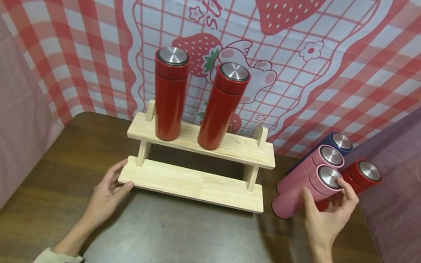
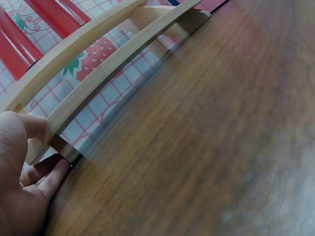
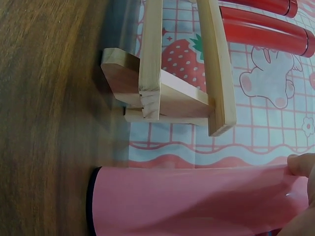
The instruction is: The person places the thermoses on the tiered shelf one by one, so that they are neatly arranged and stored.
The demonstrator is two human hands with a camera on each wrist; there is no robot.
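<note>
My left hand [image 1: 105, 194] grips the left end of the lower shelf of a two-tier wooden rack [image 1: 195, 185], thumb at its front edge. In the left wrist view the fingers [image 2: 51, 179] reach under that shelf end. My right hand [image 1: 328, 218] holds the nearer pink thermos [image 1: 297, 200] close to its steel-topped lid, thumb on the left side and fingers on the right. The right wrist view shows this pink thermos [image 3: 197, 199] upright, with its dark base at the tabletop. Two red thermoses, one left [image 1: 168, 98] and one right [image 1: 221, 110], stand on the upper shelf.
Behind the held thermos stand another pink thermos [image 1: 328, 156] and a blue thermos [image 1: 340, 142], with a red thermos [image 1: 366, 173] to their right. A strawberry-print cloth [image 1: 86, 37] hangs behind the brown table [image 1: 178, 244]. Pink curtains [image 1: 418, 178] flank both sides.
</note>
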